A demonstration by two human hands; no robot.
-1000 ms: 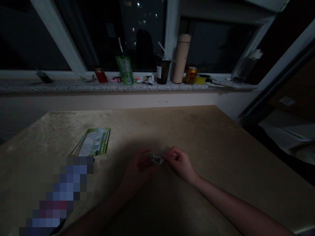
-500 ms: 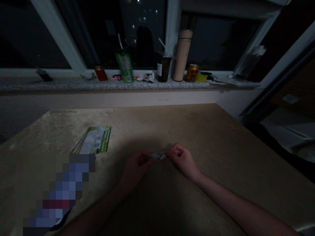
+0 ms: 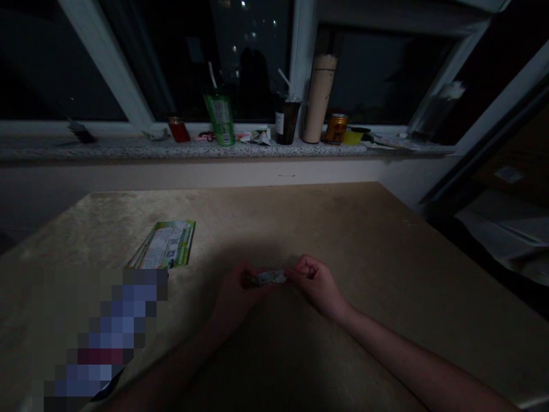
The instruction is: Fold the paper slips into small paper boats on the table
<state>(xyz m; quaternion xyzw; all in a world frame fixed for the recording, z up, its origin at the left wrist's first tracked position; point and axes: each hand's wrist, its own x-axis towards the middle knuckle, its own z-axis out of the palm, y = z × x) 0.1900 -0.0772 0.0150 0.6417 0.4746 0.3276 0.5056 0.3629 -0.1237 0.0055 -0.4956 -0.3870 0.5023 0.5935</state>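
While right hand pinches end, packet touches left hand.

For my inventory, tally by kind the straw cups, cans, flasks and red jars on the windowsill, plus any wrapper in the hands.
Straw cups: 2, green cup and dark cup
Can: 1
Flask: 1
Red jar: 1
Wrapper: 1, between left hand and right hand
Total: 6

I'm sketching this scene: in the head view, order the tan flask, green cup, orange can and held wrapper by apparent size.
Tan flask
Green cup
Orange can
Held wrapper: unsure; nearer the camera, partly hidden.
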